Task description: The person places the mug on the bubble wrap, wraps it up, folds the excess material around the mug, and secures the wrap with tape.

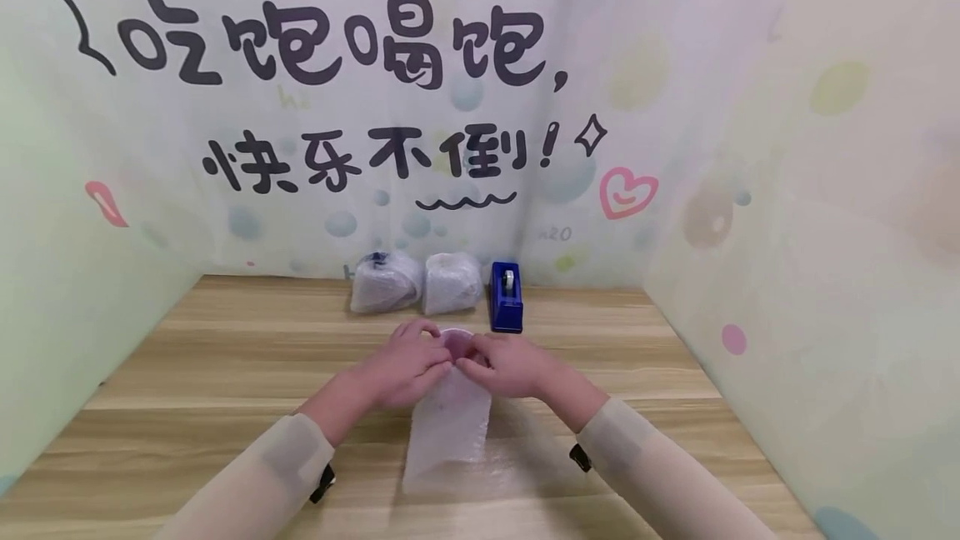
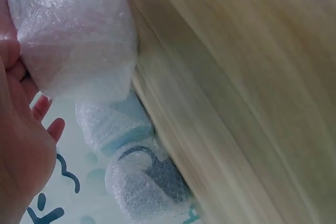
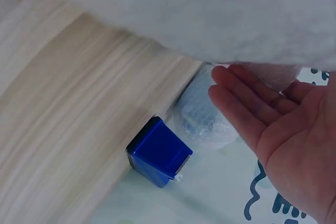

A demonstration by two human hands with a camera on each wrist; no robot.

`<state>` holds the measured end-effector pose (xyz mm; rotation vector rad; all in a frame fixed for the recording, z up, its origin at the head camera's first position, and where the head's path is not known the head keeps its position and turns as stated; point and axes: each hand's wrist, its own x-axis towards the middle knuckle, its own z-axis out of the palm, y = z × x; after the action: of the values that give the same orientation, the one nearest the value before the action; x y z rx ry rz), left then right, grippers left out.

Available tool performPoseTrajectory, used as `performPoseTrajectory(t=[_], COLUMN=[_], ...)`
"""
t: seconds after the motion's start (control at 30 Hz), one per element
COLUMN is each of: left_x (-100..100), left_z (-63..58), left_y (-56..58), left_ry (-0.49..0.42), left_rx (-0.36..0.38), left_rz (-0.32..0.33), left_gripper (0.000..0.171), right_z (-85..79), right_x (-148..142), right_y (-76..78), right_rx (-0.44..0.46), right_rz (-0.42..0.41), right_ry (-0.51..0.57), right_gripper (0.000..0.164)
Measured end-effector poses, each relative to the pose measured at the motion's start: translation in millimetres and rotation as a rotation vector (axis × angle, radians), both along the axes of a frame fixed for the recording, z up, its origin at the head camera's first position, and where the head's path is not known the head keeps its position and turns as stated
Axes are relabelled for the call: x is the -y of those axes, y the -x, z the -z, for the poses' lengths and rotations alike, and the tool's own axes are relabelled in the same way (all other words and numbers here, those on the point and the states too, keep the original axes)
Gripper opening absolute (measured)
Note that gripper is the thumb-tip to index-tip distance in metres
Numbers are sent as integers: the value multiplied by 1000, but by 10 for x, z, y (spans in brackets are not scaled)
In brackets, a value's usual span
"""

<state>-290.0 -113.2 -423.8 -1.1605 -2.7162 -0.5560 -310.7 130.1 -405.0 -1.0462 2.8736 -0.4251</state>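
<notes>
A sheet of bubble wrap (image 1: 450, 423) is wound around a pink cup-like thing (image 1: 458, 343), whose round opening shows between both hands. At the left of that opening, my left hand (image 1: 408, 363) pinches the wrap with thumb and fingers. My right hand (image 1: 506, 363) holds the wrap at the opposite side, fingertips at the rim. The loose end of the sheet hangs toward me over the table. In the left wrist view, pink shows faintly through the wrap (image 2: 79, 35). The wrap covers most of the cup-like thing.
Two bundles in bubble wrap, a left one (image 1: 386, 283) and a right one (image 1: 452, 283), sit at the back of the wooden table (image 1: 247, 357). Beside them stands a blue tape dispenser (image 1: 506, 307). A printed curtain (image 1: 375, 223) hangs behind the table's back edge.
</notes>
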Motion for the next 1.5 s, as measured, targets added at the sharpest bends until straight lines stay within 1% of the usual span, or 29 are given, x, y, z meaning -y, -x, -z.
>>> performPoseTrajectory(t=[0.1, 0.23, 0.3, 0.37, 0.47, 0.5, 0.57, 0.63, 0.7, 0.73, 0.83, 0.93, 0.97, 1.03, 1.1, 1.17, 1.23, 1.3, 1.33, 1.4, 1.5], left_x=[14, 25, 40, 62, 91, 96, 107, 108, 106, 105, 93, 84, 85, 84, 82, 87, 89, 93, 94, 97, 105], left_z=[27, 69, 91, 113, 130, 129, 112, 86, 62, 51, 20, 4, 2, 9, 26, 43, 54, 67, 72, 81, 105], left_y=[-16, -15, -4, 11, 57, 74, 108, 138, 159, 165, 173, 166, 163, 156, 155, 160, 167, 175, 181, 185, 189], left_ry=[-50, -108, -140, -185, -246, -258, -270, -266, -255, -247, -227, -215, -214, -217, -225, -238, -259, -287, -300, -325, -352], left_rx=[52, 85, 58, 19, 2, 18, 83, 150, 198, 210, 209, 202, 202, 202, 199, 189, 188, 189, 195, 212, 246], left_rz=[-26, -27, -7, -5, -1, 1, 9, 19, 19, 18, 21, 24, 22, 13, 9, 15, 26, 42, 46, 52, 52], left_gripper=[23, 14, 11, 10, 8, 8, 10, 12, 14, 15, 14, 13, 14, 14, 13, 13, 12, 12, 12, 12, 12], right_z=[1, -5, -15, -25, -28, -28, -31, -29, -27, -27, -46, -86, -113, -166, -215, -231, -168, -54, 8, 126, 223], right_x=[-9, -23, -25, -27, -32, -35, -29, -27, -28, -30, -61, -118, -133, -173, -208, -219, -212, -185, -171, -143, -109], right_y=[50, 105, 128, 147, 180, 190, 212, 228, 237, 234, 189, 83, 27, -112, -289, -501, -697, -852, -909, -968, -960], right_rx=[38, 68, 77, 80, 85, 88, 96, 103, 110, 113, 92, -35, -92, -205, -287, -332, -382, -463, -510, -622, -792], right_rz=[-21, -43, -61, -78, -108, -114, -126, -131, -123, -117, -99, -96, -102, -139, -229, -334, -410, -448, -448, -451, -502], right_ry=[-9, -26, -28, -26, -21, -18, -17, -16, -20, -21, -25, -9, 5, 45, 63, 31, -46, -112, -139, -157, -103], right_gripper=[32, 34, 36, 38, 37, 37, 37, 37, 40, 41, 46, 48, 48, 47, 49, 59, 73, 82, 80, 69, 42])
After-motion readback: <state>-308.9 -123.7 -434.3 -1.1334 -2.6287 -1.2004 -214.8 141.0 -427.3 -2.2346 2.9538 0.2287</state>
